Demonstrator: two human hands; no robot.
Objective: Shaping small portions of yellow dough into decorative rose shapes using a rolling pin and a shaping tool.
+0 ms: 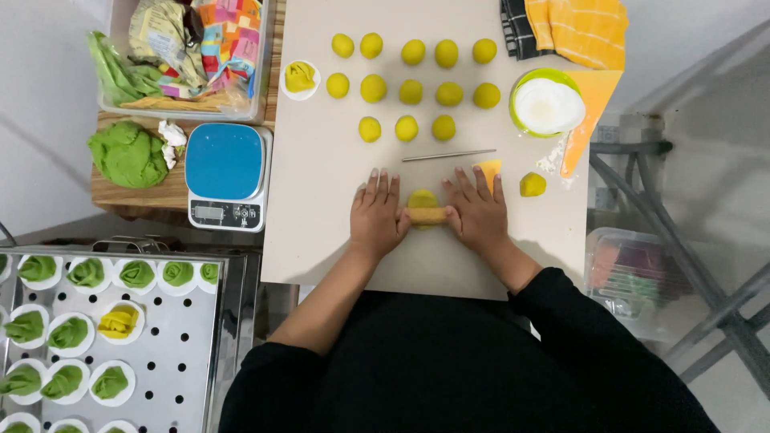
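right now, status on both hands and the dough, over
Left hand and right hand flat on small rolling pin. Pin across yellow dough piece on board. Metal rod just beyond; path clear.

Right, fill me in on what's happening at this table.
A person presses both hands, the left hand and right hand, on a small wooden rolling pin laid across a flattened piece of yellow dough on a pale board. Rows of yellow dough balls sit farther up the board, with a thin metal rod between. A blue scale and a lump of green dough lie to the left, above a perforated tray of shaped green pieces.
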